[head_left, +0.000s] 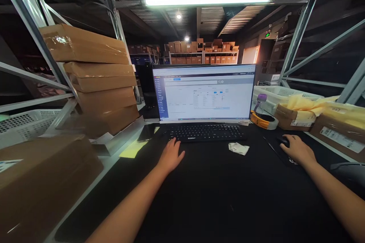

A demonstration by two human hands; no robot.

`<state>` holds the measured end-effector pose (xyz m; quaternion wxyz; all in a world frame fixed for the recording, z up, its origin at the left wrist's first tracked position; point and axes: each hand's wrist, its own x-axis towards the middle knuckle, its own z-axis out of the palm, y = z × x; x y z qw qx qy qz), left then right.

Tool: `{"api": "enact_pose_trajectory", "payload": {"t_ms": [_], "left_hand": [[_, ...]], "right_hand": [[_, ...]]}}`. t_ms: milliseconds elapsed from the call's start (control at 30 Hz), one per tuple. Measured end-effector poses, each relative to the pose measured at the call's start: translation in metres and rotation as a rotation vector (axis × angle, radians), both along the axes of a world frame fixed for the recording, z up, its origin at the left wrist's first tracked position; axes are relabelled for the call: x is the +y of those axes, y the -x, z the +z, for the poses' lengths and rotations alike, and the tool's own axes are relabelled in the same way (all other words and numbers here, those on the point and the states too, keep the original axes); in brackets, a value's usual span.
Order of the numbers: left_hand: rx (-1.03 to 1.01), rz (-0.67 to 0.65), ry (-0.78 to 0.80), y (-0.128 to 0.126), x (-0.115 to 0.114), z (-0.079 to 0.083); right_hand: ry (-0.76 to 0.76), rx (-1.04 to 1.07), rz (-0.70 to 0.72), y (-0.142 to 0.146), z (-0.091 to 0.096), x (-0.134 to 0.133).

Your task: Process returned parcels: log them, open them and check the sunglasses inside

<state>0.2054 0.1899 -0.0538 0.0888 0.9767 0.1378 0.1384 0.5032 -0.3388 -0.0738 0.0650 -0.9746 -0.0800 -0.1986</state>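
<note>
My left hand [171,155] rests at the left front edge of a black keyboard [208,132], its fingertips by the lower keys and its thumb held apart. It is open and holds nothing. Over on the right, my right hand [299,149] is curled over a black computer mouse [284,141], which shows only in part. Behind the keyboard stands a lit monitor [207,93] with a mostly white page and a dark blue side menu. A crumpled white tissue [238,148] lies on the black desk mat [199,190] between my hands.
Taped cardboard boxes [105,76] are stacked at left, with another large box [42,182] nearer. Yellow paper [133,149] lies beside a dark phone-like slab [146,132]. Tape rolls [264,120], a purple-capped bottle [261,98], a white basket [288,93] and labelled cartons [339,133] stand right.
</note>
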Motion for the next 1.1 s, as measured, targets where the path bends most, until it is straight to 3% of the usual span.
{"api": "enact_pose_trajectory", "payload": {"t_ms": [1100], "left_hand": [[-0.003, 0.002, -0.014, -0.001, 0.001, -0.003]], "right_hand": [[-0.02, -0.086, 0.046, -0.017, -0.017, -0.01]]}}
